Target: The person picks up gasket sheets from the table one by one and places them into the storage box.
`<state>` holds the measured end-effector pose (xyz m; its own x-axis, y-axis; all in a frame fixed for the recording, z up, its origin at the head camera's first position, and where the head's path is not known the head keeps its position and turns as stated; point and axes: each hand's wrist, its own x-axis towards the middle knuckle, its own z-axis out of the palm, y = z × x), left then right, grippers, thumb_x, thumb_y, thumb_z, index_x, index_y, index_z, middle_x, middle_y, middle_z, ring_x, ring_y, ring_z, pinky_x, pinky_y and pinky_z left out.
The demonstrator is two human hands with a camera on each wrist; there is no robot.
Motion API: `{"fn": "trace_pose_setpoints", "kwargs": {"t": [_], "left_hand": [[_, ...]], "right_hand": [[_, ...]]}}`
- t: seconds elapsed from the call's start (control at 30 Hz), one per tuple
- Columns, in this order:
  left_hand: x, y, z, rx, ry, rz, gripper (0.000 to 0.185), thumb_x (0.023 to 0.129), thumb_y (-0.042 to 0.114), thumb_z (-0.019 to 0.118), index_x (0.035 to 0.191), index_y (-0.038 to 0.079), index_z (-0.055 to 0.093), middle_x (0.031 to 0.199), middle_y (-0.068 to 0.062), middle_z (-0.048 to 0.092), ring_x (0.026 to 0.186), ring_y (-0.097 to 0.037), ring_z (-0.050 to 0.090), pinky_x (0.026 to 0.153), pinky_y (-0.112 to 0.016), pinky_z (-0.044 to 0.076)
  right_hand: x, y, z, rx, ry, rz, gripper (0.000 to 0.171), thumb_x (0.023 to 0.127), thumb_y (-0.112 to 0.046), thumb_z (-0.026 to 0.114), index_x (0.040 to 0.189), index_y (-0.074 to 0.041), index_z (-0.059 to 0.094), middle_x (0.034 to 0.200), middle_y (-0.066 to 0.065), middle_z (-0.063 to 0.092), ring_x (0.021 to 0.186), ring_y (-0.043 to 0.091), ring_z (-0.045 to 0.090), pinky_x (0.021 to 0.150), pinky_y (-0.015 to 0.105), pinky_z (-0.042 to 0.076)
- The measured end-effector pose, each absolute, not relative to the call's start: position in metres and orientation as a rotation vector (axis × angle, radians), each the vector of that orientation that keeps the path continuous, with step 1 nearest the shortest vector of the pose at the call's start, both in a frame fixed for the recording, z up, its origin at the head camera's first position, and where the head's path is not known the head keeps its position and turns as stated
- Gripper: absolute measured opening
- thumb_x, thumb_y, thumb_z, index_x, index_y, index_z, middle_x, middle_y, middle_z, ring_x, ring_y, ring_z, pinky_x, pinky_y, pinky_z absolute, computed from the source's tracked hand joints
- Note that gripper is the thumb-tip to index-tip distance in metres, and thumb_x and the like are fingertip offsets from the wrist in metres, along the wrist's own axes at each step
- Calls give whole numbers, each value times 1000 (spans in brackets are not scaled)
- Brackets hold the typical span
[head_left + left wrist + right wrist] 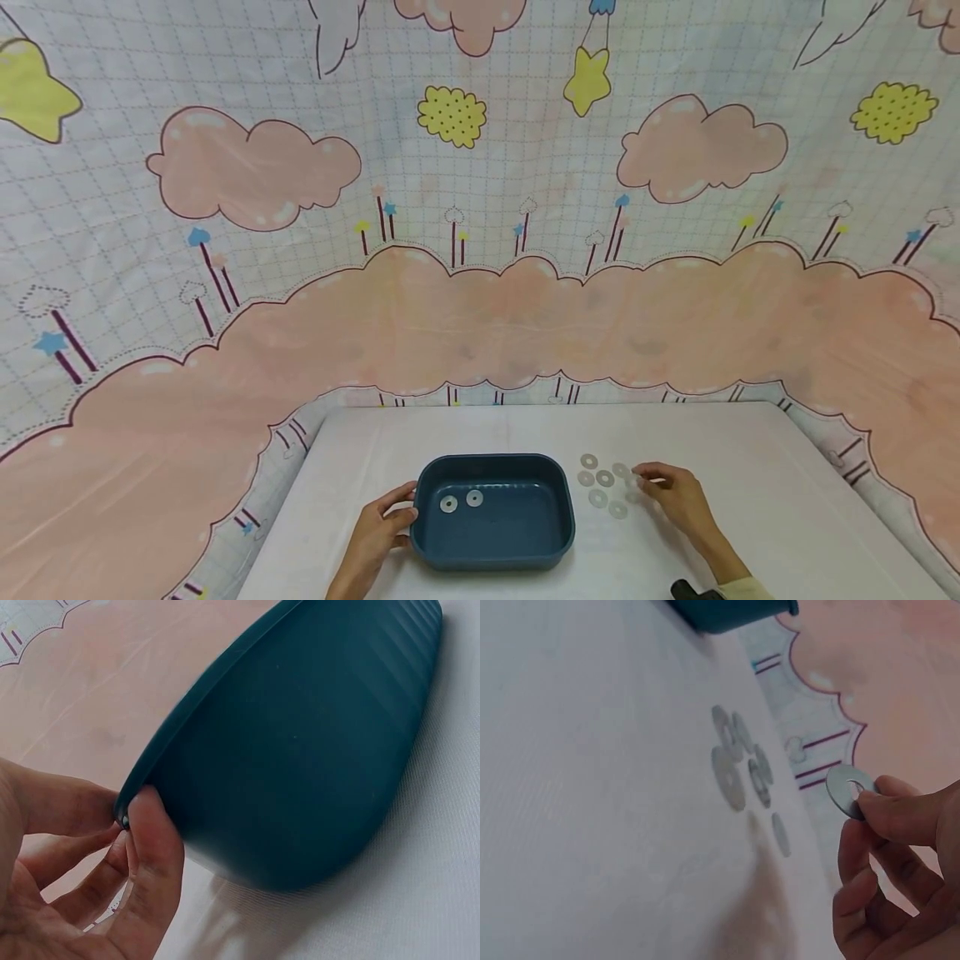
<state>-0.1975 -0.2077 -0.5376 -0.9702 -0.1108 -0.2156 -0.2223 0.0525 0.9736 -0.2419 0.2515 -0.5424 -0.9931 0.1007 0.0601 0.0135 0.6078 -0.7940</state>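
Note:
A dark blue rectangular basin stands on the white table, two flat metal washers lying inside toward its left. My left hand grips the basin's left rim; in the left wrist view the thumb and fingers pinch that edge. Right of the basin, my right hand is raised above the table. Between its thumb and forefinger it pinches one washer, whose centre hole shows in the right wrist view. Several more washers lie flat in a loose group just left of this hand.
The white tabletop reaches back to a patterned cloth with pink clouds and stars, which hangs behind and around it. A black object sits by the right sleeve at the bottom edge.

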Motion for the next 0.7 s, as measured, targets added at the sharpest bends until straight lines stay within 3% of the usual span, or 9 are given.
{"fn": "trace_pose_setpoints", "kwargs": {"t": [0.3,0.7], "left_hand": [[-198,-207,-536,-364,2220,2076,50,89,1,61,138,0,53,124,-17,57,84,-19,63,61,-33,53],[-197,-207,-536,-355,2212,2087,49,90,1,61,138,0,53,124,-16,57,84,-19,63,59,-32,52]], "right_hand": [[-237,235,-519,-73,-2649,1511,22,90,-9,67,111,-7,72,110,14,69,80,13,66,62,23,49],[-226,211,-493,-26,-2567,1645,23,90,-7,67,113,-3,70,106,14,69,74,16,64,59,24,48]]}}
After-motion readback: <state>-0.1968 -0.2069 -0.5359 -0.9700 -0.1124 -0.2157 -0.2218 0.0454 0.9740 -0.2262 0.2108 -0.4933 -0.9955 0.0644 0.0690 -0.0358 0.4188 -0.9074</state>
